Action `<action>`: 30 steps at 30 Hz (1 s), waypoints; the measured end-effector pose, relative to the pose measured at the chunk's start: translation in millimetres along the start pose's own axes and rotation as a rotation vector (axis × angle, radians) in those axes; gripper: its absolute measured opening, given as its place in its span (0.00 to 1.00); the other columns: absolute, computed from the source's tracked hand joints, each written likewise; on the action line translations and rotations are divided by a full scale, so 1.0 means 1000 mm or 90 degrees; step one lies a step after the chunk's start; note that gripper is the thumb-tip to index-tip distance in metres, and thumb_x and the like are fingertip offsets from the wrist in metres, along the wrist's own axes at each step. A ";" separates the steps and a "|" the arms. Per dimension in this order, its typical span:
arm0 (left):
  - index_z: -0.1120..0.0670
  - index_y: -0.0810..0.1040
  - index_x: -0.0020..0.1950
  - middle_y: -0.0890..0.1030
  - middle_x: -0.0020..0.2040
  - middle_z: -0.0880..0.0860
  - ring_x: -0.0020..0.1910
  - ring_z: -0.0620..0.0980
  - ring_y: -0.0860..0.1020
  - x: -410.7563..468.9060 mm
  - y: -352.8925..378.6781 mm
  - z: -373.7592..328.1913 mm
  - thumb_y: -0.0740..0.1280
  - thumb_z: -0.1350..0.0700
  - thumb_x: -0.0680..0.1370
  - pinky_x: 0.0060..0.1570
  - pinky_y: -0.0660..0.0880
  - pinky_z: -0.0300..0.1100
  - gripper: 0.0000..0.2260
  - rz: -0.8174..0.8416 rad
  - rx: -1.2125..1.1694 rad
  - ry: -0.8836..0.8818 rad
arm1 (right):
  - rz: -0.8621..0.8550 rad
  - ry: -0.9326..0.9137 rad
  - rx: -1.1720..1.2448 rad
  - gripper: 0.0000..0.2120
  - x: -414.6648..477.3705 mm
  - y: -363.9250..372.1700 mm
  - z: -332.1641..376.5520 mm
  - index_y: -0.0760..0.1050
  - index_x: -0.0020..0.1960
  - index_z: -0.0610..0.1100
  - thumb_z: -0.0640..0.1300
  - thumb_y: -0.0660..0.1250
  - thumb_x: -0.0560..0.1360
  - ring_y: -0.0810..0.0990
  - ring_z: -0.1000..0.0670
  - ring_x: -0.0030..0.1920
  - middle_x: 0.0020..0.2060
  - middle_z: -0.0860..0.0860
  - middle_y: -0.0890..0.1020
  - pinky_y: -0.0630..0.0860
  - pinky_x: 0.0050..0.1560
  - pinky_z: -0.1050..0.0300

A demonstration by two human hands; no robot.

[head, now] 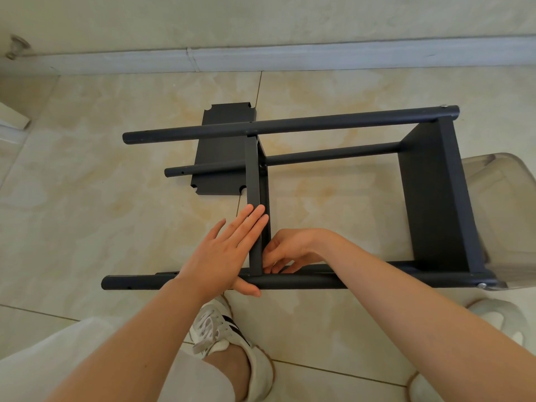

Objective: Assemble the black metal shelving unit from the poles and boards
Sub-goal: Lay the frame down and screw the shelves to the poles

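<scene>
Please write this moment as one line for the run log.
stage: fitting middle board | left hand: flat on its edge | right hand: fingers at joint with near pole | spare board: on floor

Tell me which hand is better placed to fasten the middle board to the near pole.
Right. The right hand has its fingers curled at the joint where the middle board meets the near pole; the left hand lies flat against the board's other side, bracing it.

Beige marbled tile floor point(87, 216) is carrying a black shelf frame point(290, 126) lying on its side, a loose black board point(223, 149) lying flat, and a white sneaker point(220, 329).
</scene>
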State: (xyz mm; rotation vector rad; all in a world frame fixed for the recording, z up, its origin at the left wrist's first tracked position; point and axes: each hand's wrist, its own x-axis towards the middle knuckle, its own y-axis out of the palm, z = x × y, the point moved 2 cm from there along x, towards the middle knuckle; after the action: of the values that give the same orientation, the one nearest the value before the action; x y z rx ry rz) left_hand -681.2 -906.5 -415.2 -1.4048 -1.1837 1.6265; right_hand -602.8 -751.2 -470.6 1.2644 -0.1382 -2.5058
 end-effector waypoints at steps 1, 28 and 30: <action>0.53 0.31 0.78 0.32 0.79 0.50 0.78 0.54 0.34 0.000 0.000 0.000 0.54 0.21 0.65 0.76 0.47 0.52 0.57 0.004 -0.001 0.000 | 0.007 0.000 0.003 0.03 -0.001 0.000 0.000 0.84 0.49 0.46 0.42 0.71 0.76 0.82 0.51 0.49 0.43 0.51 0.85 0.77 0.62 0.50; 0.50 0.24 0.75 0.24 0.75 0.47 0.75 0.50 0.26 0.002 0.002 0.000 0.55 0.21 0.65 0.77 0.42 0.51 0.57 0.029 -0.027 -0.005 | 0.030 0.008 -0.024 0.05 0.001 -0.003 0.000 0.83 0.50 0.47 0.45 0.71 0.76 0.82 0.51 0.48 0.43 0.51 0.85 0.78 0.56 0.52; 0.50 0.25 0.75 0.24 0.75 0.48 0.75 0.50 0.26 0.002 0.002 0.000 0.55 0.21 0.65 0.78 0.43 0.51 0.57 0.030 -0.022 -0.006 | 0.030 0.015 -0.017 0.05 0.002 -0.003 -0.001 0.83 0.50 0.45 0.45 0.71 0.76 0.81 0.50 0.47 0.42 0.51 0.84 0.77 0.56 0.52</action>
State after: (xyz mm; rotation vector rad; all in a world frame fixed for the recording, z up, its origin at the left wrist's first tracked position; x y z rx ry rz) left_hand -681.6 -905.3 -417.4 -1.4584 -1.1970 1.6531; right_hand -604.0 -749.4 -473.0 1.2641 -0.1268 -2.4438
